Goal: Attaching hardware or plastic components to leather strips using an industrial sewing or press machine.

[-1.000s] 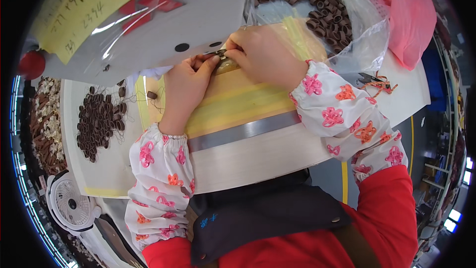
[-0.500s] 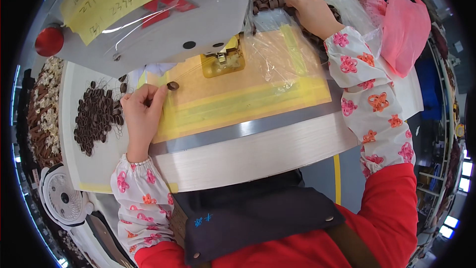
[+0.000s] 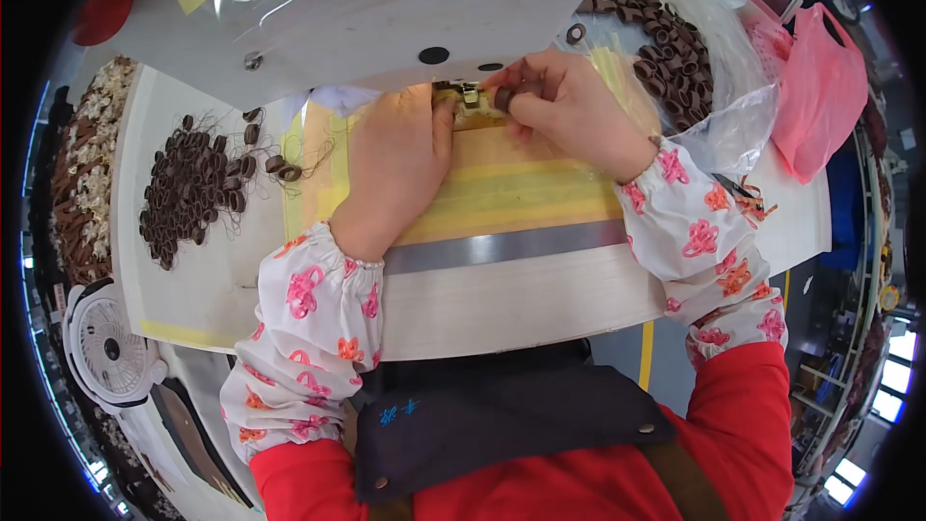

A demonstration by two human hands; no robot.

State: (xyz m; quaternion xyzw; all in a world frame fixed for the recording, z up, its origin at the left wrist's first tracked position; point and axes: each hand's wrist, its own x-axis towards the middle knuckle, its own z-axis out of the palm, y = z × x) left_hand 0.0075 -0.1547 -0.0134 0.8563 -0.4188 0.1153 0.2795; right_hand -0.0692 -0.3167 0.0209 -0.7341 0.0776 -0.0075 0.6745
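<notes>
My right hand pinches a small brown loop between thumb and fingers, just right of the metal presser foot of a sewing machine. On the other side of the foot is my left hand, its thumb and fingers drawn together. The machine head partly hides those fingertips, and what they hold cannot be made out. Both hands are over the yellow-taped work surface. Another loop lies apart, beyond my right hand.
Brown loops with trailing threads are heaped at left, with a few strays beside the tape. More loops lie by clear plastic at right. A pink bag, small snips and a white fan flank the table.
My right hand has come from the right-hand pile to the presser foot with a loop. My left hand has moved right to the foot, and loops now lie where it was.
</notes>
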